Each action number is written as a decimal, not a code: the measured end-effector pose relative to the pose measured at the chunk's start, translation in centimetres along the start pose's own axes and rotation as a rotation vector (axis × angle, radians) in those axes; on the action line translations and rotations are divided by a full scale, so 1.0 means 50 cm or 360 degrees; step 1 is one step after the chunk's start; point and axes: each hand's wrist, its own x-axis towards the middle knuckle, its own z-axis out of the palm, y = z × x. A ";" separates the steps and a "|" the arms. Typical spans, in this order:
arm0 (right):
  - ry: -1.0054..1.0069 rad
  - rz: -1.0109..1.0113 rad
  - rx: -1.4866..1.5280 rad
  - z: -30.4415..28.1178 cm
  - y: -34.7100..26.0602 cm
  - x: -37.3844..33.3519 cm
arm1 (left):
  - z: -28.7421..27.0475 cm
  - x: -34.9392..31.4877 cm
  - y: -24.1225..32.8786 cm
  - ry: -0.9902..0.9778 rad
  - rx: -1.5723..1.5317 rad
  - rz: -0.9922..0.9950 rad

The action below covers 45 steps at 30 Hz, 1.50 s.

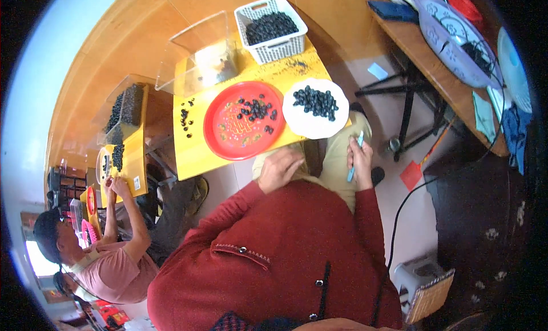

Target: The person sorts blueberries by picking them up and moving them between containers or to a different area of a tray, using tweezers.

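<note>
We are sitting at a yellow table (188, 157), and our right hand (361, 159) is gripping a slim light-blue tool (350, 174), with the fingers closing around its shaft and both ends sticking out. We are holding it upright above our right thigh, just below the white plate (305, 129). Our left hand (279, 168) is lying open near our left thigh, just below the red plate (220, 139), with its fingers loosely extended and slightly bent; the palm is facing away, so we are not able to tell whether anything is sitting under it. On the white plate a heap of shiny dark oval pieces (317, 102) is covering the middle, while on the red plate beside it a smaller group (257, 109) is gathering toward the right side. A few loose dark pieces (184, 117) are lying on the tabletop to the left of the red plate. Farther back, a white basket (279, 50) is holding many more, dark crumbs (294, 65) are scattering in front of it, and a clear plastic bin (194, 39) is standing to its left. At the far left, a co-worker (117, 274) is bringing both hands together over another yellow table (136, 154), where more dark pieces (118, 157) are lying.
</note>
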 end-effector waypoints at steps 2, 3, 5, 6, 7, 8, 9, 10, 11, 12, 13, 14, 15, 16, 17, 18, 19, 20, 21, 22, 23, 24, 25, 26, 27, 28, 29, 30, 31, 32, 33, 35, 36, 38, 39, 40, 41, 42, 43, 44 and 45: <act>-0.0087 -0.0027 -0.0058 -0.003 0.004 0.002 | -0.001 0.034 -0.001 0.0051 0.0034 0.0167; -0.0062 0.0005 -0.0071 0.002 0.001 0.002 | -0.002 0.051 -0.006 0.0070 0.0061 0.0241; -0.0017 -0.0015 -0.0087 0.007 -0.005 -0.003 | -0.008 0.090 0.005 0.0023 0.0025 0.0185; 0.0011 0.0001 -0.0100 0.004 -0.001 -0.004 | -0.007 0.108 0.003 0.0020 0.0020 0.0204; 0.0007 0.0019 -0.0078 0.002 0.001 -0.002 | -0.007 0.126 0.001 0.0025 0.0022 0.0226; 0.0001 0.0033 -0.0054 -0.001 0.004 -0.003 | -0.006 0.140 -0.002 0.0020 -0.0002 0.0223; 0.0017 0.0035 -0.0065 -0.002 0.005 -0.004 | -0.005 0.154 -0.006 -0.0004 0.0050 0.0229; 0.0026 0.0027 -0.0062 -0.002 0.006 -0.006 | -0.004 0.168 -0.010 -0.0027 0.0104 0.0236; 0.0034 0.0017 -0.0058 -0.003 0.006 -0.007 | -0.003 0.182 -0.012 -0.0028 0.0090 0.0240; 0.0044 0.0015 -0.0062 -0.003 0.007 -0.009 | -0.003 0.194 -0.015 -0.0078 0.0130 0.0215; 0.0043 0.0026 -0.0046 -0.004 0.008 -0.011 | -0.001 0.207 -0.021 -0.0129 0.0172 0.0191; 0.0041 0.0037 -0.0028 -0.005 0.008 -0.012 | 0.002 0.223 -0.033 -0.0200 0.0213 0.0193; 0.0047 0.0033 -0.0027 -0.006 0.008 -0.013 | 0.005 0.237 -0.040 -0.0202 0.0210 0.0199; 0.0045 0.0027 -0.0028 -0.006 0.008 -0.013 | 0.008 0.249 -0.046 -0.0242 0.0309 0.0236; 0.0043 0.0022 -0.0028 -0.007 0.008 -0.014 | 0.011 0.261 -0.051 -0.0283 0.0409 0.0274; 0.0049 0.0017 -0.0023 -0.010 0.009 -0.015 | 0.019 0.269 -0.060 -0.0345 0.0475 0.0259; 0.0040 -0.0011 -0.0021 -0.013 0.011 -0.016 | 0.024 0.275 -0.069 -0.0348 0.0475 0.0268; 0.0030 -0.0037 -0.0019 -0.016 0.013 -0.016 | 0.027 0.278 -0.079 -0.0420 0.0538 0.0279; 0.0038 -0.0040 -0.0012 -0.021 0.014 -0.017 | 0.029 0.282 -0.082 -0.0495 0.0602 0.0293; 0.0044 -0.0029 0.0019 -0.025 0.015 -0.017 | 0.032 0.283 -0.084 -0.0492 0.0624 0.0314; 0.0049 -0.0018 0.0049 -0.029 0.017 -0.018 | 0.034 0.285 -0.086 -0.0499 0.0624 0.0322; 0.0053 -0.0019 0.0057 -0.029 0.015 -0.020 | 0.035 0.287 -0.091 -0.0557 0.0642 0.0328; 0.0061 -0.0028 0.0067 -0.030 0.012 -0.023 | 0.036 0.289 -0.095 -0.0616 0.0660 0.0333; 0.0069 -0.0038 0.0076 -0.030 0.010 -0.025 | 0.039 0.289 -0.099 -0.0620 0.0662 0.0337; 0.0074 -0.0040 0.0083 -0.031 0.010 -0.025 | 0.040 0.291 -0.100 -0.0610 0.0597 0.0353; 0.0076 -0.0042 0.0082 -0.033 0.010 -0.025 | 0.042 0.292 -0.101 -0.0598 0.0531 0.0368; 0.0077 -0.0045 0.0081 -0.035 0.010 -0.026 | 0.043 0.289 -0.101 -0.0602 0.0533 0.0374; 0.0082 -0.0046 0.0089 -0.036 0.009 -0.026 | 0.037 0.286 -0.090 -0.0535 0.0435 0.0335; 0.0080 -0.0045 0.0095 -0.038 0.009 -0.027 | 0.031 0.283 -0.079 -0.0468 0.0337 0.0296; 0.0077 -0.0044 0.0101 -0.040 0.009 -0.028 | 0.028 0.281 -0.073 -0.0472 0.0339 0.0301; 0.0076 -0.0049 0.0110 -0.042 0.009 -0.029 | 0.022 0.279 -0.065 -0.0390 0.0138 0.0246; 0.0057 -0.0062 0.0156 -0.045 0.007 -0.033 | 0.018 0.271 -0.058 -0.0308 -0.0055 0.0199; 0.0054 -0.0065 0.0161 -0.045 0.006 -0.033 | 0.020 0.263 -0.059 -0.0267 -0.0319 0.0094; 0.0058 -0.0036 0.0143 -0.044 0.004 -0.035 | 0.023 0.243 -0.058 -0.0282 -0.0943 -0.0405; 0.0056 -0.0040 0.0147 -0.044 0.002 -0.038 | 0.021 0.236 -0.052 -0.0282 -0.0939 -0.0401; 0.0063 -0.0045 0.0142 -0.043 0.000 -0.041 | 0.020 0.231 -0.047 -0.0213 -0.1302 -0.0667; 0.0070 -0.0049 0.0137 -0.041 -0.002 -0.043 | 0.018 0.227 -0.043 -0.0138 -0.1662 -0.0936; 0.0067 -0.0050 0.0140 -0.041 -0.002 -0.044 | 0.016 0.225 -0.036 -0.0119 -0.1811 -0.1073; 0.0078 -0.0060 0.0137 -0.042 -0.001 -0.046 | 0.014 0.221 -0.033 -0.0118 -0.1807 -0.1072; 0.0088 -0.0068 0.0134 -0.042 0.000 -0.047 | 0.011 0.216 -0.032 -0.0101 -0.1989 -0.1095; 0.0086 -0.0067 0.0137 -0.041 -0.002 -0.048 | 0.009 0.212 -0.032 -0.0083 -0.2172 -0.1118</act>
